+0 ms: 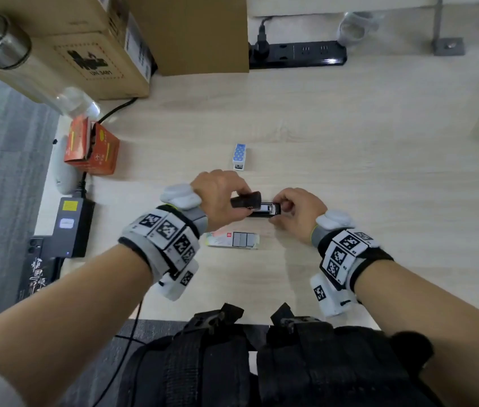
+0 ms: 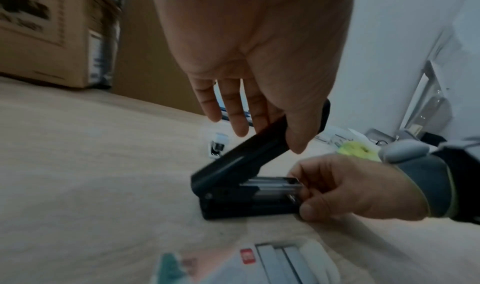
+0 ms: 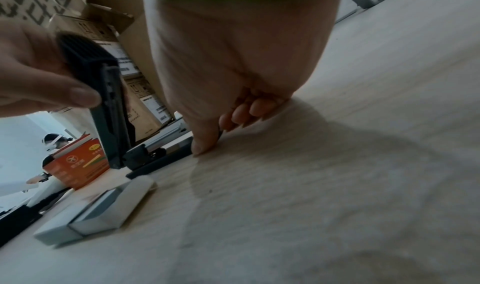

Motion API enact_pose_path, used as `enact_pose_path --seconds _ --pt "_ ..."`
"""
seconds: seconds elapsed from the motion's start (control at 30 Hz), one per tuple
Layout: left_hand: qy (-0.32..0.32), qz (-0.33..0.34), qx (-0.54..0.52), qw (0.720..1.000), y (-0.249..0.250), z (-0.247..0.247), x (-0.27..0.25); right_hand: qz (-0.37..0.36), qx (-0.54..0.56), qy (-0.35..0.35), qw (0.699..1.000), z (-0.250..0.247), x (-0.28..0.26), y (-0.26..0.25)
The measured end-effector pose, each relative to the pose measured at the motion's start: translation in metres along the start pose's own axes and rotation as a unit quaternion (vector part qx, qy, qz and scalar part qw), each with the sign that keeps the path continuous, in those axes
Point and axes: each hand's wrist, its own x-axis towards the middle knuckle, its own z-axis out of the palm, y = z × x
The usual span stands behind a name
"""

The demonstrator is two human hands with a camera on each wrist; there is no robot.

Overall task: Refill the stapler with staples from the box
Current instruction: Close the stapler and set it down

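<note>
Head view: the stapler (image 1: 257, 207) lies on the desk (image 1: 350, 160) between the two hands, its black lid (image 1: 245, 199) swung up. The left hand (image 1: 217, 195) pinches that lid, probably to keep the metal channel (image 1: 267, 207) exposed. The right hand (image 1: 297, 214) is curled round the stapler's front end, likely steadying it for loading. The box (image 1: 233, 240) of staples lies just nearer the person, its tray slid out and grey strips showing, within easy reach. A small blue-dotted stapler (image 1: 239, 157) stands apart, farther back.

Left wrist view: the left hand (image 2: 259, 62) grips the lid (image 2: 246, 151) between thumb and fingers, tilted up from the hinge. The right hand (image 2: 350, 188) has thumb and fingers clamped on the tip of the base and channel (image 2: 270, 183). I cannot tell whether a strip of staples is already in the channel. The box (image 2: 259, 266) lies blurred in front.

Right wrist view: the right hand (image 3: 228, 62) reaches down with fingers bent at the stapler's end, thumb tip touching the desk (image 3: 337, 165). The lid (image 3: 103, 103) stands steeply up, held by the left hand (image 3: 33, 73). The box (image 3: 98, 212) lies beside the stapler's base; an orange carton (image 3: 78, 165) sits behind.
</note>
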Motion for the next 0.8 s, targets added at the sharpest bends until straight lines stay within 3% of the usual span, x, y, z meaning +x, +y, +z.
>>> enact_pose_path --seconds 0.23,0.8 --pt "-0.082 -0.024 0.101 0.991 0.022 0.023 0.019 0.000 0.023 0.003 1.000 0.001 0.001 0.003" --pt "-0.112 -0.016 0.185 0.976 0.029 0.036 0.025 -0.031 0.021 0.018 0.999 0.007 0.002 0.009"
